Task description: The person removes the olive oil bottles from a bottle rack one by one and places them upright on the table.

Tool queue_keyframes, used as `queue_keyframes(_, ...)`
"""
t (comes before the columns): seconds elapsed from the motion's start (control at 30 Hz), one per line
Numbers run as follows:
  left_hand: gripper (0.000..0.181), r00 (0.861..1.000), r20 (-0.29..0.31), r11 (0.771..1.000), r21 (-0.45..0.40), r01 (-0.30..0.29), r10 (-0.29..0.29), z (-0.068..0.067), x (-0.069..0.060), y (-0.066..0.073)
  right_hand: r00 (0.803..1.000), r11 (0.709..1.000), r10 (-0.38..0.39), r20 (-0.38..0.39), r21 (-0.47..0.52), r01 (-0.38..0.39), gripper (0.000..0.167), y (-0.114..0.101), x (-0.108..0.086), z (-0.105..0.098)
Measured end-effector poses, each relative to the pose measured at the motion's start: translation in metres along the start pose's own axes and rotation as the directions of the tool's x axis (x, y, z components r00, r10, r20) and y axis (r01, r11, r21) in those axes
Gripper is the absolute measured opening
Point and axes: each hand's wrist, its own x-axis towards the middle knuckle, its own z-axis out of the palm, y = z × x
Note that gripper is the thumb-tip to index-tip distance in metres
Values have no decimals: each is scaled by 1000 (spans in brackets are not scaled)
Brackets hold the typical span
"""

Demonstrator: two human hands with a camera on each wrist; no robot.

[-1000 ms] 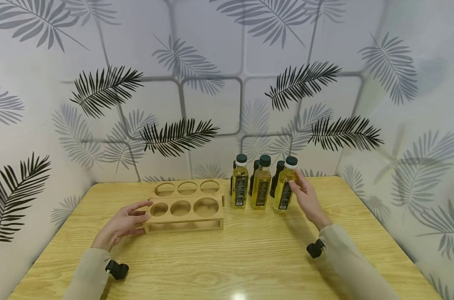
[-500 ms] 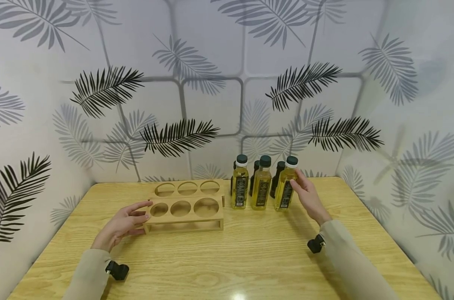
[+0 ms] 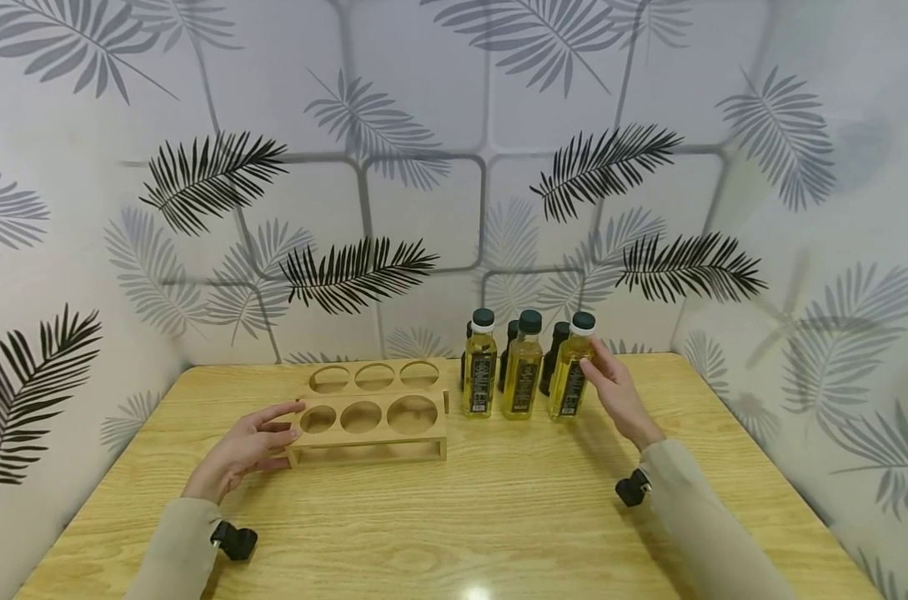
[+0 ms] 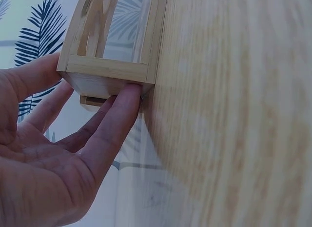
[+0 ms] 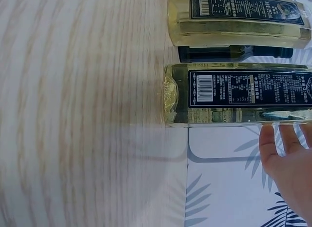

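Note:
My left hand [image 3: 245, 450] touches the left end of a two-tier wooden bottle rack [image 3: 371, 433] with round holes. In the left wrist view its fingers [image 4: 109, 127] lie extended against the rack's end panel. At the right, my right hand [image 3: 617, 400] rests its fingertips on the side of a bottle of yellow oil [image 3: 569, 383] with a dark green cap and black label. The right wrist view shows those fingers [image 5: 268, 144] on one side of the glass, not wrapped around it. This oil bottle stands on the table, rightmost in the front row.
Two similar oil bottles, one in the middle [image 3: 524, 375] and one at the left [image 3: 480, 371], stand beside it. Behind them are several dark bottles [image 3: 553, 358], partly hidden. The wooden table [image 3: 438, 525] meets a leaf-patterned backdrop [image 3: 423, 208].
The rightmost oil bottle has shifted slightly back, mostly in the first half second, with my right hand at its side. My left hand and the rack have stayed in place.

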Motion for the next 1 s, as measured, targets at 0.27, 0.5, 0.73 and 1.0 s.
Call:
queue_keyframes(0.27,59,1000,12,999,47,-1,0,6,-3,9,996,1000,7,-87,6,-7,66,-1,-4,3)
queue_keyframes(0.5,55,1000,8,993,117,-25,24,14,-8,14,962,990,28,-273,-125,-65,56,-10,-21,17)
queue_keyframes(0.73,50,986,-55,925,359,-126,155,29,-11,21,921,978,121,-371,-115,-174,41,-17,-35,32)
queue_keyframes(1.0,53,946,-150,760,636,-129,286,53,-6,36,974,961,46,-221,-258,-104,32,-18,-48,50)
